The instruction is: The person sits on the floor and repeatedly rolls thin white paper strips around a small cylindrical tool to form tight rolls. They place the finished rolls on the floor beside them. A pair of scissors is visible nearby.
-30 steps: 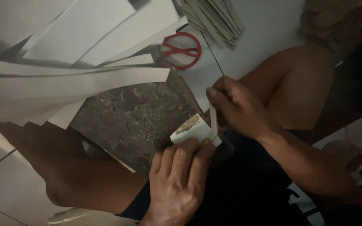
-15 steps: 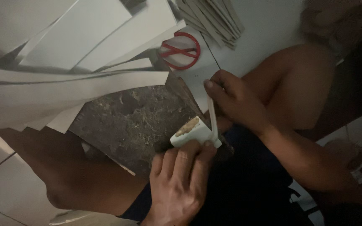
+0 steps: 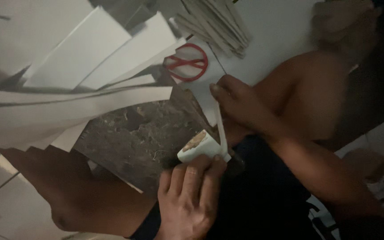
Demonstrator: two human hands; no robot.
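Tape roll (image 3: 199, 146) sits pinned under our left hand (image 3: 191, 195); our right hand (image 3: 241, 104) fingers pinch the white strip (image 3: 220, 126) drawn taut. Cutting needs the red scissors (image 3: 186, 62).

Dark mottled grey-brown tile (image 3: 143, 133); white strips (image 3: 81, 100); red-handled scissors (image 3: 186, 62); white tape roll (image 3: 201, 146).

At upper centre we see red-handled scissors (image 3: 186, 62); white strips (image 3: 90, 71) fan across the upper left, grey sheets (image 3: 218, 22) stacked above.
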